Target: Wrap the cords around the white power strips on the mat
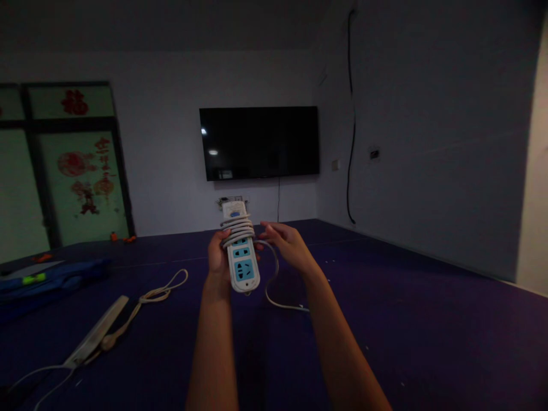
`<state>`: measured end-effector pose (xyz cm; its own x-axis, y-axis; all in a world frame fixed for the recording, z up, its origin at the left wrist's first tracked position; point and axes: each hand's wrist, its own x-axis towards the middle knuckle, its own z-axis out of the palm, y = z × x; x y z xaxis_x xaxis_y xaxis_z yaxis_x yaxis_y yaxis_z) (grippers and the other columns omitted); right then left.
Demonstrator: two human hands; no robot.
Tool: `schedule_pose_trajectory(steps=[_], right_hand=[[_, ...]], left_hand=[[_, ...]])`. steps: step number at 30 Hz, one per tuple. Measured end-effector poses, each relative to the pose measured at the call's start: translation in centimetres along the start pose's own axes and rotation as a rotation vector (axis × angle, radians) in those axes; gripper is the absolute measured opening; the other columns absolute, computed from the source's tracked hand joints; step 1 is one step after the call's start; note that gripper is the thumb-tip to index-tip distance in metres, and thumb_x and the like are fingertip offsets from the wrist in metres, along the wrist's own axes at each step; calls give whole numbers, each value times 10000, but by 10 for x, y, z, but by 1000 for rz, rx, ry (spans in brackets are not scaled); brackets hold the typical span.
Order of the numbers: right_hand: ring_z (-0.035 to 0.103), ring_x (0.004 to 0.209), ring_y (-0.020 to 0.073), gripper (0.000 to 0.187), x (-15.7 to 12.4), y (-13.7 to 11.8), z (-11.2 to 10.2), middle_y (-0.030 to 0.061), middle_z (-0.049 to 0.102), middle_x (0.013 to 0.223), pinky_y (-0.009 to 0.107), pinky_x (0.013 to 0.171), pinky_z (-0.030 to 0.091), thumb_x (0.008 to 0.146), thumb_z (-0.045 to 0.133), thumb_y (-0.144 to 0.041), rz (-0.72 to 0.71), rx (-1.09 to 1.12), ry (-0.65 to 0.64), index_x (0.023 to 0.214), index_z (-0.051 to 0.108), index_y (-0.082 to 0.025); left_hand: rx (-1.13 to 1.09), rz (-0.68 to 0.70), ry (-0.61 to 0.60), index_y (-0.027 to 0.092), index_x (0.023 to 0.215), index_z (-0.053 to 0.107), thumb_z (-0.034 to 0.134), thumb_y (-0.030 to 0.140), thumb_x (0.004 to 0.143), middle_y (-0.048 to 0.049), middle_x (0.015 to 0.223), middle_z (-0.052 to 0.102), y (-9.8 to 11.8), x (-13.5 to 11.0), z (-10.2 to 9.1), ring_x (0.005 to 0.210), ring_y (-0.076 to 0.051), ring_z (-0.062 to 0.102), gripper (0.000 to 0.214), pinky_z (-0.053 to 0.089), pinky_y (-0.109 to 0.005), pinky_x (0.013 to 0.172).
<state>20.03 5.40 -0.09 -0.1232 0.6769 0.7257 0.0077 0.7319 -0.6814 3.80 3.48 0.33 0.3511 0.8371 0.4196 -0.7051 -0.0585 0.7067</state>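
In the middle of the head view, a white power strip (pixel 244 272) with light-blue socket panels is held up at a tilt. Several turns of its pale cord (pixel 238 229) are wound around the upper half, below a blue switch. My left hand (pixel 218 251) is closed around the strip's left side, with the thumb by the coils. Just to the right, my right hand (pixel 287 242) has its fingers stretched toward the coils and slightly apart, with nothing visible in them. From the coils, a loose length of cord curves down under my right hand and passes behind the right forearm. Its far end is hidden.
On the dark blue-purple surface (pixel 411 337), a second white power strip (pixel 97 331) lies at the left with its bundled cord (pixel 160 294). Behind it is a blue cloth-like item (pixel 64 277). A television (pixel 260 142) hangs on the far wall; a black cable (pixel 351 142) runs down the right wall.
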Motion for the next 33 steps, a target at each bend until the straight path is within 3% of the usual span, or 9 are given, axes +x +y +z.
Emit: schedule_pose_trajectory(steps=[4, 10, 16, 22, 27, 33], right_hand=[[672, 781, 178, 495, -7, -13, 8, 86, 711, 915, 325, 699, 558, 713, 695, -348, 36, 36, -163, 1154, 607, -141], [669, 851, 203, 488, -7, -16, 10, 79, 713, 913, 334, 704, 564, 619, 756, -263, 46, 14, -172, 1081, 652, -144], [657, 880, 215, 588, -2, -9, 12, 106, 705, 953, 357, 791, 527, 537, 787, -219, -34, -198, 151, 1100, 646, -131], [643, 910, 225, 364, -4, -11, 30, 101, 699, 996, 335, 836, 492, 689, 601, -139, -156, -526, 316, 1043, 678, -170], [627, 929, 221, 358, -6, -16, 39, 97, 692, 1009, 322, 846, 474, 716, 508, -99, -190, -644, 270, 1016, 683, -188], [630, 873, 206, 356, -6, -17, 33, 69, 698, 951, 312, 796, 482, 669, 636, -202, -230, -595, 141, 1022, 685, -201]], left_hand=[[-4, 33, 98, 101, 950, 631, 516, 308, 689, -59, 643, 677, -5, 3, 7, 595, -215, 661, 352, 556, -349, 590], [74, 32, 173, 102, 893, 652, 529, 327, 737, -72, 641, 682, -7, 2, 9, 606, -231, 663, 300, 554, -377, 605], [246, 80, 255, 143, 978, 645, 633, 461, 744, -66, 762, 707, -14, 13, 9, 649, -200, 672, 395, 522, -281, 571], [174, 364, 462, 180, 1036, 572, 782, 332, 623, -15, 754, 685, -41, 34, 16, 699, -158, 659, 487, 491, -225, 600], [205, 446, 615, 158, 1034, 541, 826, 280, 552, 2, 704, 657, -46, 37, 12, 696, -158, 652, 573, 491, -247, 636], [178, 371, 549, 160, 1015, 558, 795, 243, 558, 36, 654, 634, -31, 33, 5, 545, -107, 607, 522, 458, -201, 542]])
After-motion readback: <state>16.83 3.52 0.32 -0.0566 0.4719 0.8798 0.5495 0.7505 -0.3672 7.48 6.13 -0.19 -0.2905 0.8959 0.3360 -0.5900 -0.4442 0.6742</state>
